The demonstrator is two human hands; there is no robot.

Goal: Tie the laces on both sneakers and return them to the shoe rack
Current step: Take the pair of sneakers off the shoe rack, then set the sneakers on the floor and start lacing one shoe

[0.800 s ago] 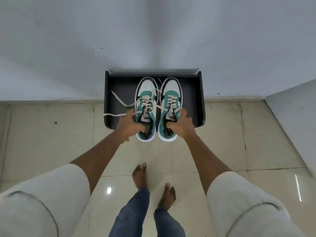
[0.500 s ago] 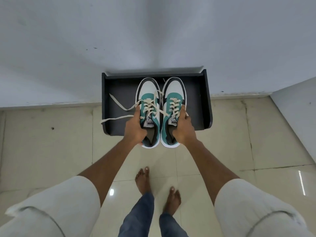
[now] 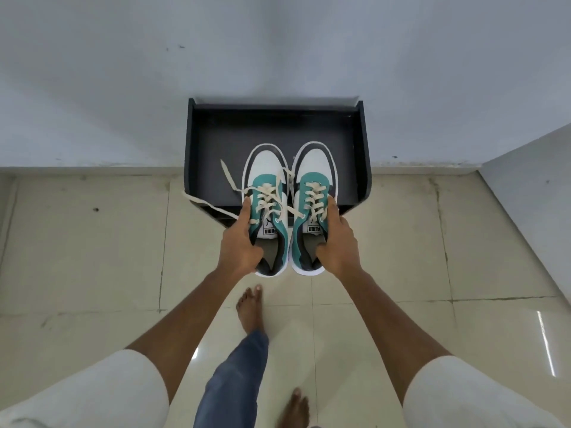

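Note:
Two teal, white and black sneakers hang side by side in the air, toes pointing away from me, half over the front edge of the dark shoe rack (image 3: 216, 140). My left hand (image 3: 239, 245) grips the left sneaker (image 3: 267, 193) at its collar. My right hand (image 3: 338, 242) grips the right sneaker (image 3: 313, 186) the same way, thumb inside the opening. The cream laces (image 3: 228, 177) of the left sneaker are untied and trail loose to the left. The right sneaker's laces look loose too.
The rack stands on the tiled floor (image 3: 86, 242) against a white wall (image 3: 278, 41). Another wall juts out at the right (image 3: 531, 186). My bare feet (image 3: 250, 307) are on the tiles below the sneakers.
Both hands have lifted the sneakers off the rack top and drawn them back toward me. I have stepped back, with one foot now behind the other.

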